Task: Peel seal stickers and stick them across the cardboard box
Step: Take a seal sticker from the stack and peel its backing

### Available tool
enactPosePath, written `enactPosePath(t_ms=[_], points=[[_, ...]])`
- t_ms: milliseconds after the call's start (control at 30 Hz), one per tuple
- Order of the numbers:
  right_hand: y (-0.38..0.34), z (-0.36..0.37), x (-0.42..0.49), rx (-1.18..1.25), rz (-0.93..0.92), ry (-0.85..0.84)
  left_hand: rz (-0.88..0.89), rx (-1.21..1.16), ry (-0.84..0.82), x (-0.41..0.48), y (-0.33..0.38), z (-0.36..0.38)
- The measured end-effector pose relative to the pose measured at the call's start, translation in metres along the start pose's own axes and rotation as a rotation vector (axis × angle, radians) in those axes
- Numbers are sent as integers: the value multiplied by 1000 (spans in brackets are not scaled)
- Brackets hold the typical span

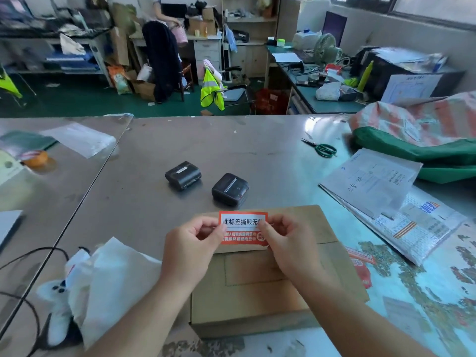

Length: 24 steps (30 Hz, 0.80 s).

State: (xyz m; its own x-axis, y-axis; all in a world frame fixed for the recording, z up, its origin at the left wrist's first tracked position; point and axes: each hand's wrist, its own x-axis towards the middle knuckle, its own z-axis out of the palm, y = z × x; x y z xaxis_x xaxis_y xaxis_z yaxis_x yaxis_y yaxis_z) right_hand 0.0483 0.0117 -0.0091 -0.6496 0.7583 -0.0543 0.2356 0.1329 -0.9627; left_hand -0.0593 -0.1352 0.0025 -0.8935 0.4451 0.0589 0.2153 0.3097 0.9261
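A closed brown cardboard box (257,300) lies on the metal table right in front of me. Above its far half I hold an orange and white seal sticker (242,224) with printed characters, face up toward me. My left hand (190,248) pinches the sticker's left edge between thumb and fingers. My right hand (288,243) pinches its right edge, covering the last characters. The sticker hangs just over the box's top flap; whether it touches the cardboard I cannot tell.
Two small black label printers (183,175) (230,188) sit beyond the box. Green-handled scissors (322,148) and a stack of papers (371,181) lie to the right. A white bag (108,284) and black cables (31,256) are on the left, a tape roll (36,158) farther left.
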Motion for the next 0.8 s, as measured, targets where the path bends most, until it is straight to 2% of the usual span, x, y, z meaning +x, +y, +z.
enactPosePath(t_ms=[167, 300, 433, 533, 667, 800], points=[[8, 8, -9, -45, -46, 112, -56, 9, -18, -3, -6, 3], [15, 7, -7, -82, -54, 175, -151, -197, -125, -4, -5, 8], [22, 3, -6, -64, -103, 108, -380, -595, -241, -4, -1, 9], [25, 4, -9, -73, -211, 30, -449, -787, -259, 0, 2, 7], [28, 5, -13, -152, -331, -30, -489, -852, -294, 4, -1, 9], [28, 2, -11, -37, -399, -120, -470, -839, -382, 2, -7, 15]])
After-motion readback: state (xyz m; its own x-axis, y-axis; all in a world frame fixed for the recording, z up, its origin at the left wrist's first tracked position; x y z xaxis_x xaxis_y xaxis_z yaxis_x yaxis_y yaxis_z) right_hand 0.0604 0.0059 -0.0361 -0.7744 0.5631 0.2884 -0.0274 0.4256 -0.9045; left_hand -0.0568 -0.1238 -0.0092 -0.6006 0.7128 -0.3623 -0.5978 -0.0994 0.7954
